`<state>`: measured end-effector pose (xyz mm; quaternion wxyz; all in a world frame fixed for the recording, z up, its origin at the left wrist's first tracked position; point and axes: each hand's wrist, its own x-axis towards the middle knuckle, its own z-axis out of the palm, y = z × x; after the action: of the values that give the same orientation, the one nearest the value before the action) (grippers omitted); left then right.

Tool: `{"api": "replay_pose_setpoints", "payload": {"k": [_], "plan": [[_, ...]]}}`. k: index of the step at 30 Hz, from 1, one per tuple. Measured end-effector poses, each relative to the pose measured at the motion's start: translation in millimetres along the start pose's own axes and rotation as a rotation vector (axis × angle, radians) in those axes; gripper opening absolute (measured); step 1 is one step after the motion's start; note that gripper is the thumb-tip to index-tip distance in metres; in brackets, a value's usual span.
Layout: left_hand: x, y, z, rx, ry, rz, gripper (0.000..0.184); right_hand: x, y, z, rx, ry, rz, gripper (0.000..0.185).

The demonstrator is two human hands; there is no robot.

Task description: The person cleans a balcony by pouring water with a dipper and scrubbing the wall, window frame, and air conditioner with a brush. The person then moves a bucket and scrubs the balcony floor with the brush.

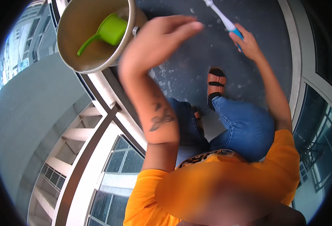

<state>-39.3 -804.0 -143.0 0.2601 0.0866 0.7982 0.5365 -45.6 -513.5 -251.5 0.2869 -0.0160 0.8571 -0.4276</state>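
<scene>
My right hand [246, 42] is wrapped round the blue grip of a long white-and-blue handle [222, 16]. The handle's far end runs out of the top of the view, so its head is hidden. My left hand [154, 41], slightly blurred, is raised beside the bucket with its fingers stretched out and nothing visible in them. To its left, a large cream bucket [70, 56] stands near the railing. Inside the bucket rests a green dipper [112, 30], its handle slanting down to the left.
Below me is a wet dark grey floor [188, 64] with foam spots. My sandalled foot [216, 81] stands on it. A white railing [102, 88] runs along the left, with a drop and building beyond. A glass door frame [298, 56] borders the right.
</scene>
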Motion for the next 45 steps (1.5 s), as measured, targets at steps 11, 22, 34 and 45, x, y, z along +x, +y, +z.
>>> {"api": "replay_pose_setpoints", "payload": {"k": [11, 22, 34, 45], "plan": [[-79, 15, -83, -0.641, 0.69, 0.686, 0.05, -42, 66, 191, -0.727, -0.874, -0.486, 0.03], [-112, 4, -103, -0.907, 0.924, 0.612, 0.045, 96, 146, -49, -0.797, 0.39, 0.244, 0.047], [-106, 17, -89, -1.04, 1.149, 0.707, 0.035, -49, 76, 182, -0.179, -0.562, -0.339, 0.028], [-103, 19, -90, -1.114, 1.007, 0.628, 0.042, 70, 145, -13, -0.716, 0.31, 0.119, 0.039]]}}
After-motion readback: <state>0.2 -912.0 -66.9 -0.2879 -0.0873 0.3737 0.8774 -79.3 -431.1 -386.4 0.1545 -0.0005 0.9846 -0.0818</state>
